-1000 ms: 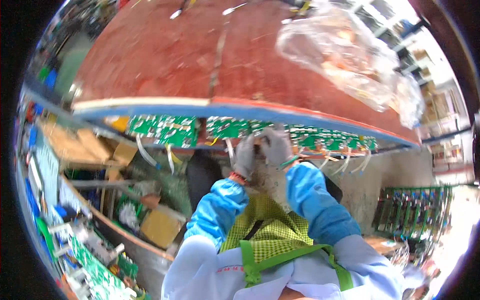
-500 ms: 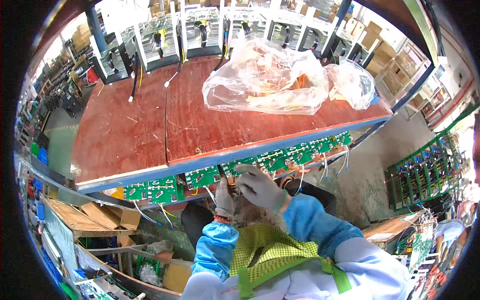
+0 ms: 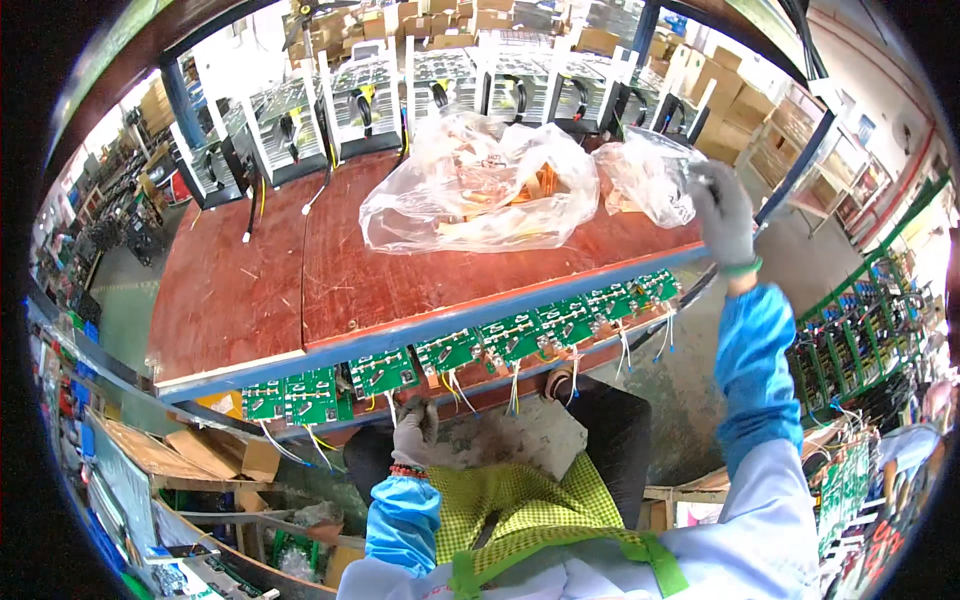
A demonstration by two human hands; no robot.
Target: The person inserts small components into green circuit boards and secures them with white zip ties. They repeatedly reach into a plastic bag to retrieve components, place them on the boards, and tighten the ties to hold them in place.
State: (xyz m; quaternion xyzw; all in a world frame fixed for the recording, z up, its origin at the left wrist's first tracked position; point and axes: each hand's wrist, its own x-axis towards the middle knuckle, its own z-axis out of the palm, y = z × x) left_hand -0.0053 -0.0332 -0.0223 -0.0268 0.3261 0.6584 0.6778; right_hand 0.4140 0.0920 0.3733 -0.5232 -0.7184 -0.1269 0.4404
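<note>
Two hands to log, set well apart. Saw right grey-gloved hand [image 3: 722,218] raised over the far right of the red-brown wooden tabletop [image 3: 230,300], at the right edge of a small, crumpled clear plastic bag [image 3: 650,185]. Noted bent, blurred fingers; could not tell how far open, whether touching film, or whether gripping anything. Found left grey-gloved hand [image 3: 415,432] low, above the green-checked apron [image 3: 540,500], just in front of a row of green rectangular circuit boards [image 3: 448,350] below the blue metal front beam [image 3: 520,302]. Noted loosely curled fingers; could not tell whether holding anything.

Judged small bag set up top for easy reach, beside a larger clear plastic bag [image 3: 400,215] with copper-orange pieces [image 3: 540,182]. Judged left hand held low for closeness to boards, probably lined up for access, with thin white wires [image 3: 515,390] hanging free.

Read row's long axis as left to right, slanting away rightward, with wires toward the wearer. Read small bag as roughly crosswise; could not make out its mouth.
</note>
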